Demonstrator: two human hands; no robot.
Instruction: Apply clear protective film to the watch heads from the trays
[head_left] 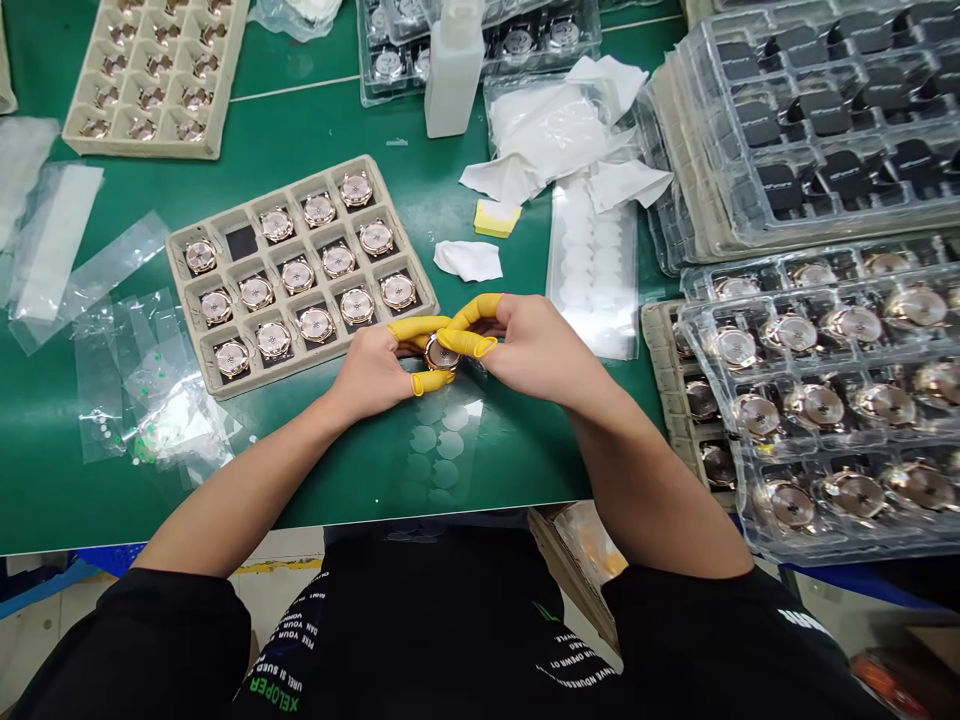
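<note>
My left hand (pixel 382 365), with yellow finger cots on, grips a round rose-gold watch case (pixel 441 353) by its edge. Over the top of the case, the cot-covered fingers of my right hand (pixel 517 340) are pinched together against its face; whether a thin film is between them I cannot make out. Just left of my hands sits a beige compartment tray (pixel 300 350) of similar watch cases, one compartment holding only its dark pad (pixel 241 242). Beneath my hands a clear sheet of round film stickers (pixel 439 450) lies on the green table (pixel 315 480).
Stacked plastic trays (pixel 817 230) of watch parts crowd the right side. A white bottle (pixel 454 80), white wipes (pixel 525 150), a yellow pad (pixel 496 218) and another sticker sheet (pixel 592 270) lie ahead. Peeled film scraps (pixel 172 420) and a second beige tray (pixel 150 145) are left.
</note>
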